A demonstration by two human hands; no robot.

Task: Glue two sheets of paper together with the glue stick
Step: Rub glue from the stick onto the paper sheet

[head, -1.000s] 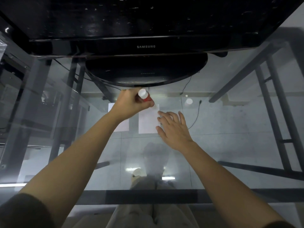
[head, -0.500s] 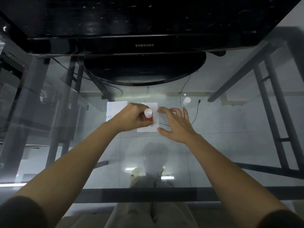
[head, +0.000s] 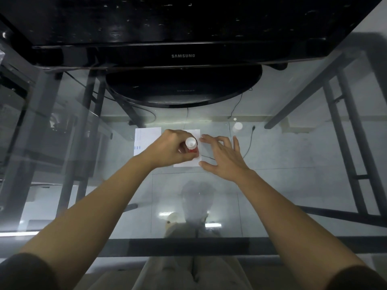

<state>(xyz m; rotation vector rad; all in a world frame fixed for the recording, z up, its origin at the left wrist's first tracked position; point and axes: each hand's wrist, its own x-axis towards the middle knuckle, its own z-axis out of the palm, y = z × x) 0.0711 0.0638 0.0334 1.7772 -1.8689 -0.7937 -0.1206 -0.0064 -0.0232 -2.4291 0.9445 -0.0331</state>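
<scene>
Gripping a red glue stick with a white round end (head: 191, 145), the left hand (head: 171, 148) is curled tight around its barrel, fingers wrapped on the far side and thumb on the near side. The stick stands nearly upright with its white end toward the camera and its lower end down on a white rectangular sheet of paper (head: 195, 162), which lies flat on the clear glass surface (head: 272, 185). Much of that sheet is hidden under the left hand; its near edge and right edge show.

Just beside it, the right hand (head: 225, 156) is spread wide and holds nothing, fingers fanned and pointing away from the body, with thumb and fingertips at the sheet's right edge. Whether they press on the paper cannot be told.

To the left, a second white sheet with faint blue print (head: 144, 141) lies flat on the glass, partly covered by the left wrist.

Farther back stands a black Samsung monitor on a round black base (head: 183, 88). A small white cap-like disc (head: 237, 126) rests to the right of the sheets, well apart from both hands.
</scene>
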